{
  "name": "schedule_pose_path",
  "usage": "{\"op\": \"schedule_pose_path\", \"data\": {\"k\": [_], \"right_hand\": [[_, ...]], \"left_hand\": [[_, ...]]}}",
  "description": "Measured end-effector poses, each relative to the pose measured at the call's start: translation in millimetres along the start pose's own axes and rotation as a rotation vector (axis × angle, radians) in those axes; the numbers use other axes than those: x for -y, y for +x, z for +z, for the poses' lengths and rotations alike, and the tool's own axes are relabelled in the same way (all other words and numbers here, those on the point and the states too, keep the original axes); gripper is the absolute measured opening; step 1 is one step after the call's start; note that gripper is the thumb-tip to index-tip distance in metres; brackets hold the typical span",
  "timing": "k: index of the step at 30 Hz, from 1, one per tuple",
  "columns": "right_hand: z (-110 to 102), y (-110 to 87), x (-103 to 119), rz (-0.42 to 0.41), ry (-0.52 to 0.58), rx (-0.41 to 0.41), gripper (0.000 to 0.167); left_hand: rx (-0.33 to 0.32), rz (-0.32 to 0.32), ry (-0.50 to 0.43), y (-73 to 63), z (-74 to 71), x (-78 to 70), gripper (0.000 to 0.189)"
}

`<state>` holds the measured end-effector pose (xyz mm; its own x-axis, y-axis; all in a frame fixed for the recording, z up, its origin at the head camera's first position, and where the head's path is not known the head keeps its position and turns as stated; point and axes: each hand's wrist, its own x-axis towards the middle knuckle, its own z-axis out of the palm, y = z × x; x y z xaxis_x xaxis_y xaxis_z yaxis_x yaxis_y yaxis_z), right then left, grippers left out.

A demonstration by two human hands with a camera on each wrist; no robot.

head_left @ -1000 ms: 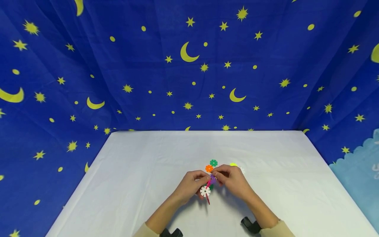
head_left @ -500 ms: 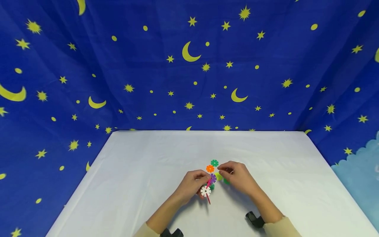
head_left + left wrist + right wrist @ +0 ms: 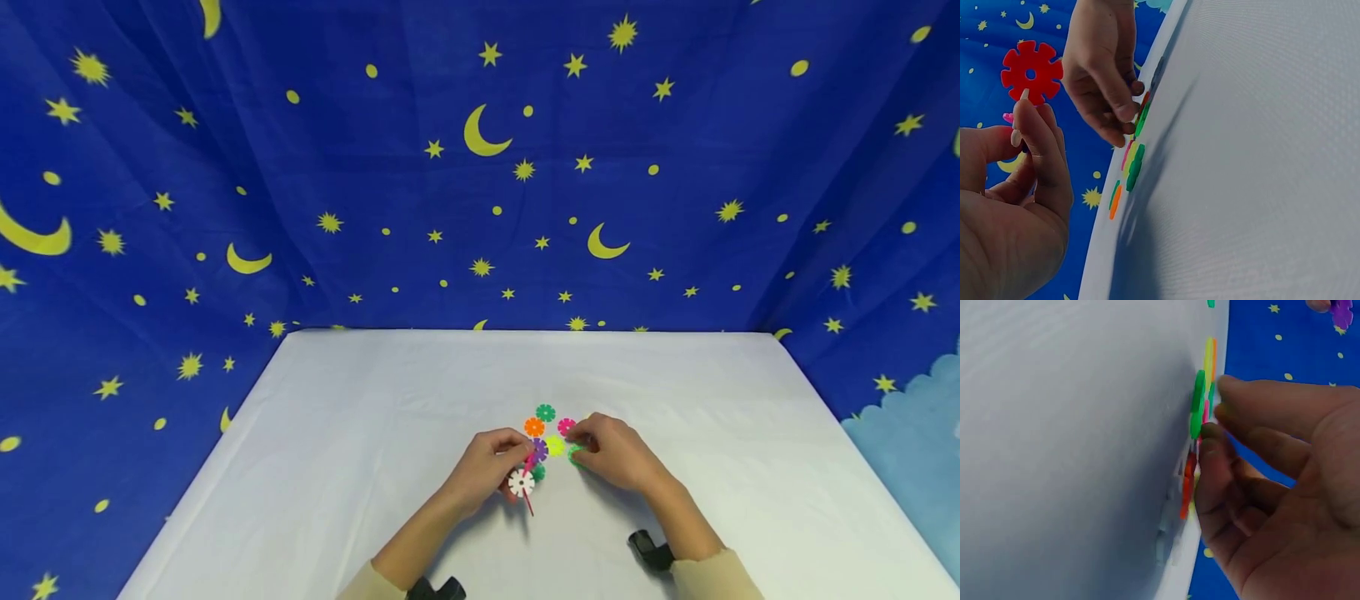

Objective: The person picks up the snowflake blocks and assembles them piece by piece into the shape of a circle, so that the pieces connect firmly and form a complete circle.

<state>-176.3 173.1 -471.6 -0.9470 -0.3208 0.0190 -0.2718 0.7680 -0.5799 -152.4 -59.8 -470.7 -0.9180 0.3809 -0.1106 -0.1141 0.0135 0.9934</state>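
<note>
- The left hand [image 3: 491, 467] has a pinching grip on a small joined piece made of notched discs, and it has hardly shifted over the last 1 s.
- That piece is held in the air above the worktop [image 3: 360, 467]: a purple disc [image 3: 541, 451] at the fingertips, a pink edge [image 3: 529, 461] beside it, then a white disc [image 3: 516, 484], with a red disc [image 3: 1030, 57] sticking out past it. Exactly which edge the fingers pinch is hard to tell.
- The right hand [image 3: 617, 450] has changed most. 1 s ago its fingertips were at the purple disc; now they are well away to the right, loosely bent, with nothing plainly between them.
- So the left hand alone bears the piece, and the purple disc seems to be joined on, while the right hand is free among the loose discs.
- Just beside the right fingers lie a loose pink disc [image 3: 565, 426] and a bright green disc [image 3: 1197, 403]; whether they touch is unclear.
- With that hand moved, the yellow disc [image 3: 554, 446] shows fully.
- Farther off lie an orange disc [image 3: 534, 427] and a teal disc [image 3: 545, 412], apparently unmoved.
</note>
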Motion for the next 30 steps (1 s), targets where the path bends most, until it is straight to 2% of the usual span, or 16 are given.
{"op": "schedule_pose_path", "data": {"k": [4, 11, 16, 21, 30], "right_hand": [[1, -1.9, 0, -0.005, -0.062, 0.019, 0.019], [2, -2.3, 2, -0.001, -0.082, 0.021, 0.017], [0, -1.5, 2, -0.01, -0.051, 0.032, 0.015], [-3, -1.2, 0, -0.059, -0.009, 0.051, 0.014], [-9, -2.8, -1, -0.116, 0.083, 0.09, 0.013]], "left_hand": [[0.001, 0.001, 0.002, 0.7, 0.3, 1.0, 0.017], [-0.002, 0.021, 0.015, 0.4, 0.1, 1.7, 0.017], [-0.016, 0.033, 0.035, 0.4, -0.5, 1.0, 0.017], [-0.016, 0.038, 0.043, 0.2, 0.4, 0.5, 0.017], [-0.024, 0.021, 0.039, 0.3, 3.4, 1.0, 0.017]]}}
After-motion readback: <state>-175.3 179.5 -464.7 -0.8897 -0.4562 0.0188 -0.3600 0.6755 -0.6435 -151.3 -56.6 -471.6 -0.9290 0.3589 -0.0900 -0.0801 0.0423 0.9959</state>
